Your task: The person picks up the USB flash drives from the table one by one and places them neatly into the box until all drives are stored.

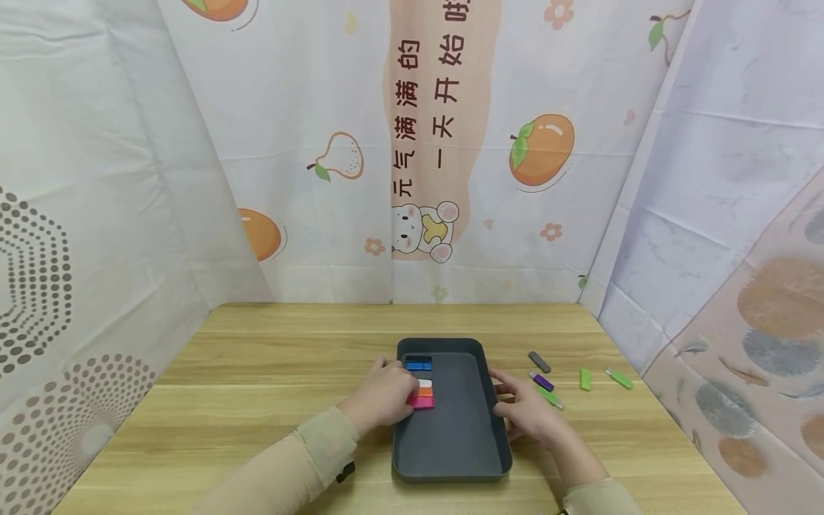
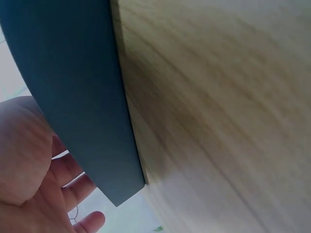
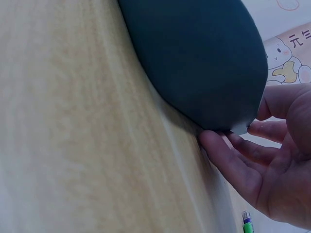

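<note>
A dark grey tray (image 1: pixel 450 443) lies lengthwise on the table between both hands. Along its left inner side runs a row of USB flash drives, including a blue one (image 1: pixel 417 365), a white one (image 1: pixel 425 383), an orange one (image 1: pixel 425 392) and a pink one (image 1: pixel 423 403). My left hand (image 1: pixel 386 395) reaches over the left rim, its fingers at the drives and their tips hidden in the head view. In the left wrist view, those fingers (image 2: pixel 65 170) extend loosely behind the tray wall. My right hand (image 1: pixel 528 411) touches the tray's right wall from outside with extended fingers.
Right of the tray lie loose flash drives: a grey one (image 1: pixel 539 362), a purple one (image 1: pixel 542 380), a green one (image 1: pixel 550 398) beside the right hand, and two more green pieces (image 1: pixel 585 379) farther right. A patterned curtain (image 1: pixel 347 236) hangs behind the wooden table (image 1: pixel 270 372).
</note>
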The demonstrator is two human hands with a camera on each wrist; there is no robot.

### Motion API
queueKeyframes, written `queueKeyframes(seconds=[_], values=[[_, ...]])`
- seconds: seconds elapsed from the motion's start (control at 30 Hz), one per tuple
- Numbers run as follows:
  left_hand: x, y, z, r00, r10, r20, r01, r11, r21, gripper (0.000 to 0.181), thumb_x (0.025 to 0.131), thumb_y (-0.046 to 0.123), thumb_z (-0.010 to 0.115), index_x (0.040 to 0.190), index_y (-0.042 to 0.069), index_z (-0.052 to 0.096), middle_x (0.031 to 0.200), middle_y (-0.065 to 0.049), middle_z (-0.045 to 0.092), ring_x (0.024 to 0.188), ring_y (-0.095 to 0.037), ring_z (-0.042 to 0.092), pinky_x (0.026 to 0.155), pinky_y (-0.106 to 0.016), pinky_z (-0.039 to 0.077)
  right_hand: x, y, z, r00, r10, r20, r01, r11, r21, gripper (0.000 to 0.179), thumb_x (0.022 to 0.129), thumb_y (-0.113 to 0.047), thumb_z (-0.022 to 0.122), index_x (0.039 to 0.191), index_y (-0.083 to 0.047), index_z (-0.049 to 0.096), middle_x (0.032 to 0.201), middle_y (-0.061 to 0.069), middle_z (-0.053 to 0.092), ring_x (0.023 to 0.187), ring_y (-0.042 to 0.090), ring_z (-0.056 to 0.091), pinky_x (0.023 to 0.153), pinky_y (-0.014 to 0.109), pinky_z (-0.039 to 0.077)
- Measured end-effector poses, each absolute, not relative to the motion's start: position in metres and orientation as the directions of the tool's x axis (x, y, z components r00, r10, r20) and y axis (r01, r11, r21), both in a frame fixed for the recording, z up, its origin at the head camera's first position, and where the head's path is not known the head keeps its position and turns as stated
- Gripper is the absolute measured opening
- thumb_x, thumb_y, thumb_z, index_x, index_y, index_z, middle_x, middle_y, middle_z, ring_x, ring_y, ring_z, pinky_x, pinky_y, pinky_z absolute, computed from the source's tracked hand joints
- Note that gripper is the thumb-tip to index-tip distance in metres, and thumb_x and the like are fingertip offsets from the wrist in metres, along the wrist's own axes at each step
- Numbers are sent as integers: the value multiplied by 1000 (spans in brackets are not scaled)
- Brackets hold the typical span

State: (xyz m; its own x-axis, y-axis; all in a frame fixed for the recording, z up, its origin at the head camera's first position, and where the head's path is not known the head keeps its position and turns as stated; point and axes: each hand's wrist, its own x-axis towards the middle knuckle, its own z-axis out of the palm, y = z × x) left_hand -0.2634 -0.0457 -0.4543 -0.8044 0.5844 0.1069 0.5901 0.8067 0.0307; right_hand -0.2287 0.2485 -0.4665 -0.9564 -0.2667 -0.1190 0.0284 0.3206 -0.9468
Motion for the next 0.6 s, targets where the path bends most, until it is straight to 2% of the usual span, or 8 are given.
queueKeyframes(seconds=[0.33, 0.5, 0.6], values=[[-263, -47, -452, -810, 578, 101, 585, 808, 70, 17, 82, 27, 84, 74, 24, 69, 73, 14, 58, 86, -15, 52, 91, -48, 37, -229, 249, -467, -956, -267, -121, 31, 315, -949, 77, 86, 6, 59, 158, -4, 33, 141, 37, 44, 114, 45, 60, 59, 52, 61], [-261, -50, -446, -813, 568, 128, 581, 806, 114, 10, 84, 28, 82, 84, 22, 75, 83, 11, 61, 90, -16, 53, 96, -53, 38, -229, 248, -466, -957, -261, -125, 36, 319, -947, 77, 86, 5, 60, 158, -5, 34, 142, 36, 45, 116, 46, 59, 59, 51, 61], [-259, -52, -440, -822, 553, 135, 569, 809, 146, 11, 85, 28, 81, 92, 20, 77, 92, 9, 65, 96, -17, 56, 100, -55, 38, -230, 248, -467, -959, -255, -122, 35, 322, -946, 77, 86, 5, 60, 158, -4, 34, 141, 36, 46, 116, 46, 58, 59, 51, 61]])
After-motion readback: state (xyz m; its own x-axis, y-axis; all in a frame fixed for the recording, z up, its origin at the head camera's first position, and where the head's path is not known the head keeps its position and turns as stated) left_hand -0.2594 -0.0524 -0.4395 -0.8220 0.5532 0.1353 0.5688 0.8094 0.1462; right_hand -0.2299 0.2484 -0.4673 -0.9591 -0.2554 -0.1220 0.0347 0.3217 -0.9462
